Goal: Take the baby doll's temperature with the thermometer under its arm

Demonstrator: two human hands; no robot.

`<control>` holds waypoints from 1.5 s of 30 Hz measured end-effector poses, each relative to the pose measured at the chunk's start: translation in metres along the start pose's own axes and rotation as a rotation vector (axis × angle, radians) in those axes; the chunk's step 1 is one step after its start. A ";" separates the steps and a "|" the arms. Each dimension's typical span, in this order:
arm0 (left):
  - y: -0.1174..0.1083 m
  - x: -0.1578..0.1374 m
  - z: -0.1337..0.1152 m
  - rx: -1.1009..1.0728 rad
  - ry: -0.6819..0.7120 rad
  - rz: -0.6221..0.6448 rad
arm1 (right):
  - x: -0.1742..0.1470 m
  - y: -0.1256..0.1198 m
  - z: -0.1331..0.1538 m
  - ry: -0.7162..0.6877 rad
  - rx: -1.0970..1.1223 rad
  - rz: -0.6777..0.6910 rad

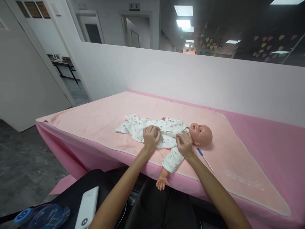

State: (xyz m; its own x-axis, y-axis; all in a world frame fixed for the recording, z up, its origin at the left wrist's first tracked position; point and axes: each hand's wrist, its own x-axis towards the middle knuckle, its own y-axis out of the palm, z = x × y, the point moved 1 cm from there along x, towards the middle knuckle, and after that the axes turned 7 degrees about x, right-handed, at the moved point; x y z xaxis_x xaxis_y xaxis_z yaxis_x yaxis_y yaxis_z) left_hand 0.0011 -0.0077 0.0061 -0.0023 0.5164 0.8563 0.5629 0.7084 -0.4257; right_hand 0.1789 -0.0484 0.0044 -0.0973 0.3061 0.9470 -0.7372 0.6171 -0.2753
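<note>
A baby doll lies on its back, head to the right, dressed in a white patterned romper. My left hand is closed at the romper's front, around the doll's middle. Near the doll's chin, my right hand pinches the upper part of the same front edge. Between the two hands the cloth edge is pulled into a straight line. One doll arm hangs over the table's near edge, its small hand palm up. Beside the head lies a thermometer with a blue end.
A pale pink mat covers the table over a darker pink cloth. Behind stands a white wall topped by glass. At lower left, a white power bank and a plastic bottle lie on a black seat.
</note>
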 end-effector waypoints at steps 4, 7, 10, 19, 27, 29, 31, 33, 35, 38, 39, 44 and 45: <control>-0.004 0.000 0.007 0.030 -0.130 -0.053 | 0.000 0.001 0.000 0.037 -0.005 0.010; -0.010 0.002 0.010 0.062 -0.247 -0.136 | 0.000 0.003 0.001 0.096 -0.042 0.012; -0.014 0.011 0.004 0.029 -0.218 -0.151 | 0.005 0.003 0.005 0.151 -0.111 0.008; 0.012 0.055 -0.044 -0.347 0.336 0.404 | -0.030 -0.091 0.020 0.369 -0.311 0.186; 0.031 0.042 -0.039 -0.244 0.489 0.671 | -0.117 -0.164 0.020 0.606 -0.545 0.385; 0.033 0.044 -0.039 -0.223 0.514 0.706 | -0.123 -0.166 0.021 0.589 -0.567 0.375; 0.036 0.052 -0.038 -0.202 0.468 0.758 | -0.125 -0.169 0.021 0.545 -0.590 0.380; 0.041 0.064 -0.036 -0.201 0.364 0.835 | -0.122 -0.173 0.020 0.476 -0.608 0.406; 0.046 0.079 -0.032 -0.192 0.300 0.914 | -0.114 -0.180 0.018 0.443 -0.631 0.420; 0.052 0.102 -0.026 0.045 0.362 0.914 | -0.085 -0.188 0.019 0.519 -0.659 0.391; 0.054 0.108 -0.025 0.165 0.397 0.910 | -0.071 -0.189 0.021 0.545 -0.652 0.368; 0.060 0.128 -0.029 0.484 0.715 0.823 | 0.011 -0.176 0.034 0.516 -0.540 0.159; 0.061 0.131 -0.031 0.484 0.808 0.788 | 0.025 -0.169 0.034 0.502 -0.498 0.127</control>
State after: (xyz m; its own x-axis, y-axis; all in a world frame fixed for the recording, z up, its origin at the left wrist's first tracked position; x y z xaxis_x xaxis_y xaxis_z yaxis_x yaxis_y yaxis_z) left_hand 0.0601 0.0884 0.1017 0.8095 0.5595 0.1778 -0.1866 0.5324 -0.8257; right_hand 0.2785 -0.1696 0.0806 0.2457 0.6201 0.7451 -0.3366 0.7754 -0.5343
